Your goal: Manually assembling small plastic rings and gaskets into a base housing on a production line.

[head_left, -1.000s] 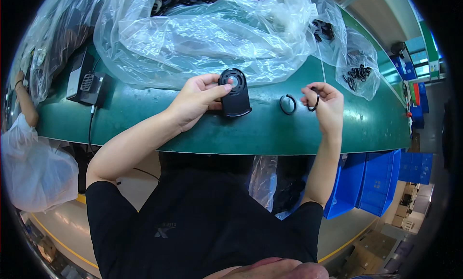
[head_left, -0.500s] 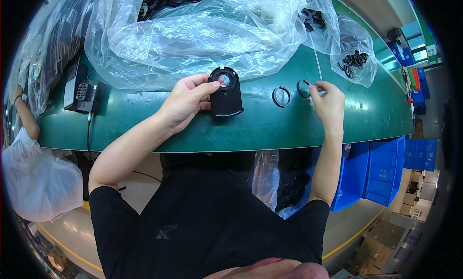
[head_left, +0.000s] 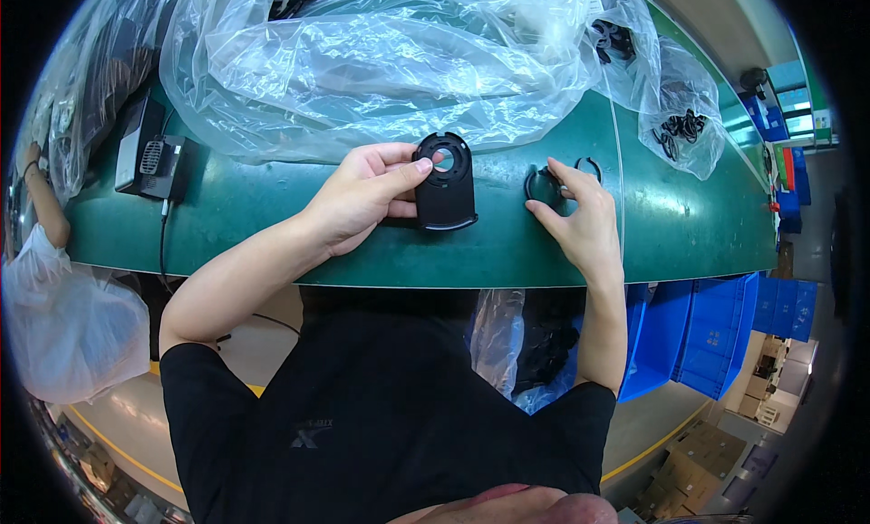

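My left hand [head_left: 367, 193] grips a flat black plastic cover [head_left: 446, 201] by its left edge, with the thumb resting beside the round hole at its top. The cover is held above the green table, rounded end away from me. To its right, my right hand [head_left: 580, 218] has thumb and index finger spread around a black open ring [head_left: 531, 187] on the table; part of this ring is hidden by the fingers. Just beyond that hand lies a second black ring [head_left: 594, 168], partly covered by it.
Large clear plastic bags [head_left: 381, 80] of black parts lie across the back of the green table [head_left: 362, 272]. A small bag of black parts [head_left: 680, 130] sits at right. A black powered device [head_left: 156, 166] stands left. Blue bins [head_left: 711, 334] are at lower right. Another person's arm [head_left: 45, 202] shows far left.
My right hand has moved left and nearer, from the farther ring to the closer one, its fingers spreading. The left hand still holds the cover, now slightly farther right in the picture.
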`<state>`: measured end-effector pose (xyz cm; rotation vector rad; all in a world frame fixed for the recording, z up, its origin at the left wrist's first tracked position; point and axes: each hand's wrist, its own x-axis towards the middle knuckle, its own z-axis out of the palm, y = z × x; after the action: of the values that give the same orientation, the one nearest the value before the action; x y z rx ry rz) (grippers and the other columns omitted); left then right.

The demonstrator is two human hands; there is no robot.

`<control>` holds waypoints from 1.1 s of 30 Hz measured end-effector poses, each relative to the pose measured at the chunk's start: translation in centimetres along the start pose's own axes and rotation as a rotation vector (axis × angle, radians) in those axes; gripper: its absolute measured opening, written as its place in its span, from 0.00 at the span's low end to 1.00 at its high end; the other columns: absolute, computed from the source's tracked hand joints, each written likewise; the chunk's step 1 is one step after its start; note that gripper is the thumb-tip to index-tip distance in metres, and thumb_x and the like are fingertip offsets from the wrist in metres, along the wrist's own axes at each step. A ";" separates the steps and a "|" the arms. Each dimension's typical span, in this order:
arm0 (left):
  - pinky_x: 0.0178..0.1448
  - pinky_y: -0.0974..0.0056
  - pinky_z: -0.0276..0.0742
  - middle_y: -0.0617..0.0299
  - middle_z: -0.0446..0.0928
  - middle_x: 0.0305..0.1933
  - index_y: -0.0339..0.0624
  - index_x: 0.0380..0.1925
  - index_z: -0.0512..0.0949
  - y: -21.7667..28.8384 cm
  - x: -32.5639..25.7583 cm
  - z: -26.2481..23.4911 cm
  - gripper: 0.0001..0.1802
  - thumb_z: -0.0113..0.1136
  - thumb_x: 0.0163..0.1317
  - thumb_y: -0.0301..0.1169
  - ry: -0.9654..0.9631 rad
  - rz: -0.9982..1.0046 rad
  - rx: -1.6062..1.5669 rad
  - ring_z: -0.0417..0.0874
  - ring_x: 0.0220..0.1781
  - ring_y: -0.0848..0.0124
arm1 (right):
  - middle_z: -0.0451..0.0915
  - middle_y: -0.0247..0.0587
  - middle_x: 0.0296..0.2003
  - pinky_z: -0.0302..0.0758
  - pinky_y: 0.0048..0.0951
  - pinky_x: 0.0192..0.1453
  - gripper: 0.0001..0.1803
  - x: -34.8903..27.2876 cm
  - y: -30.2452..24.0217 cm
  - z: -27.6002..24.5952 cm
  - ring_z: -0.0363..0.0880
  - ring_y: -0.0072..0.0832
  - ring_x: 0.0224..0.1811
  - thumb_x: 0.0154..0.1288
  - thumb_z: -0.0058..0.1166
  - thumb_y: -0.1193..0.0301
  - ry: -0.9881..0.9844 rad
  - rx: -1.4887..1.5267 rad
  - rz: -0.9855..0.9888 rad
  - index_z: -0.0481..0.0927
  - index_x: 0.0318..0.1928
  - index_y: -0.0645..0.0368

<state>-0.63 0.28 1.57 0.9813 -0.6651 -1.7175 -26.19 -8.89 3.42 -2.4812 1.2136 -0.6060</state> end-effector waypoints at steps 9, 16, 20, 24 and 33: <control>0.50 0.68 0.79 0.56 0.77 0.48 0.34 0.55 0.67 -0.2 -0.5 0.1 0.18 0.49 0.66 0.29 -0.028 0.015 0.046 0.80 0.47 0.73 | 0.79 0.46 0.41 0.76 0.29 0.49 0.29 -0.1 -3.5 1.4 0.78 0.28 0.45 0.43 0.67 0.77 0.091 0.621 0.099 0.75 0.50 0.68; 0.49 0.69 0.78 0.57 0.76 0.51 0.36 0.60 0.63 -0.3 -0.5 0.1 0.23 0.49 0.66 0.29 -0.074 0.036 0.049 0.79 0.48 0.74 | 0.80 0.49 0.38 0.77 0.30 0.46 0.30 0.6 -7.5 2.0 0.80 0.33 0.43 0.42 0.68 0.77 0.172 0.466 -0.077 0.75 0.50 0.69; 0.51 0.71 0.77 0.63 0.74 0.53 0.39 0.59 0.66 -0.2 -0.7 0.0 0.21 0.48 0.67 0.30 -0.094 0.020 0.026 0.77 0.49 0.76 | 0.79 0.49 0.38 0.74 0.34 0.44 0.31 1.0 -9.0 2.6 0.78 0.41 0.39 0.40 0.69 0.77 0.200 0.257 -0.273 0.74 0.50 0.70; 0.50 0.73 0.76 0.64 0.74 0.53 0.39 0.60 0.65 -0.3 -0.7 0.0 0.21 0.47 0.67 0.30 -0.123 0.020 0.005 0.76 0.49 0.78 | 0.80 0.46 0.36 0.74 0.33 0.44 0.32 1.3 -9.1 3.1 0.77 0.41 0.40 0.41 0.67 0.78 0.212 0.203 -0.313 0.73 0.51 0.71; 0.53 0.71 0.75 0.64 0.72 0.54 0.40 0.62 0.63 -0.4 -0.9 0.1 0.22 0.45 0.68 0.30 -0.166 0.017 -0.027 0.75 0.51 0.78 | 0.80 0.45 0.35 0.74 0.34 0.43 0.30 1.4 -9.6 3.0 0.76 0.41 0.39 0.43 0.65 0.80 0.187 0.131 -0.327 0.72 0.51 0.74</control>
<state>-0.76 1.22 1.58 0.8176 -0.7529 -1.8013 -17.48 -4.04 5.53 -2.5732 0.7979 -0.9877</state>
